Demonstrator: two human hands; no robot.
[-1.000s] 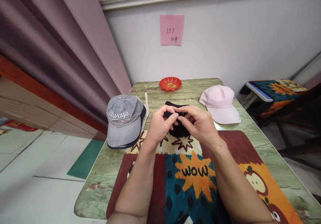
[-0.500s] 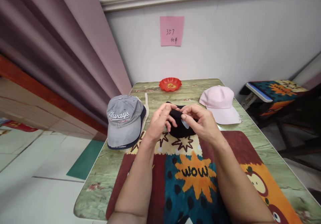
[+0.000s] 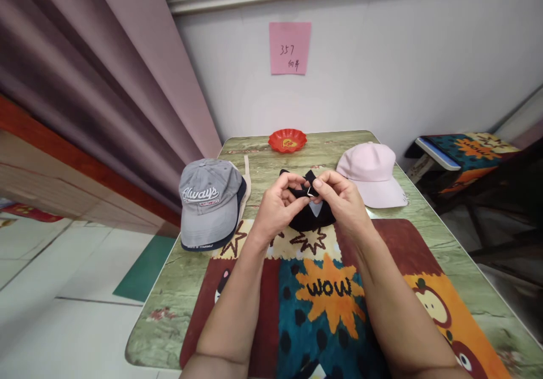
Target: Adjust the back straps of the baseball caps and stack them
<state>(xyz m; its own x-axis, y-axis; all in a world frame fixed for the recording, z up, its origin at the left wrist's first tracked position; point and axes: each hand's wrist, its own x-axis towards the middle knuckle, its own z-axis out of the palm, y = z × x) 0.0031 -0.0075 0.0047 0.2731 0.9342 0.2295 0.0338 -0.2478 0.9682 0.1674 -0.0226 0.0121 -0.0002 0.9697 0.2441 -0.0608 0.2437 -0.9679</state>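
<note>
A black cap lies in the middle of the table, at the far edge of the patterned mat. Above it, its dark strap with a small metal buckle is pulled up between my hands. My left hand pinches the strap on the left of the buckle. With thumb and forefinger, my right hand grips the strap on the right, where a short end sticks up. My fingers cover much of the cap's back part.
Stacked caps, a grey one on top, sit at the table's left edge. A pink cap rests on the right. A red scalloped dish stands at the back. The mat spreads under my forearms.
My hands have shifted on the strap, and its metal buckle and upright end now show between my fingers. The left hand has turned, with its thumb now at the buckle.
</note>
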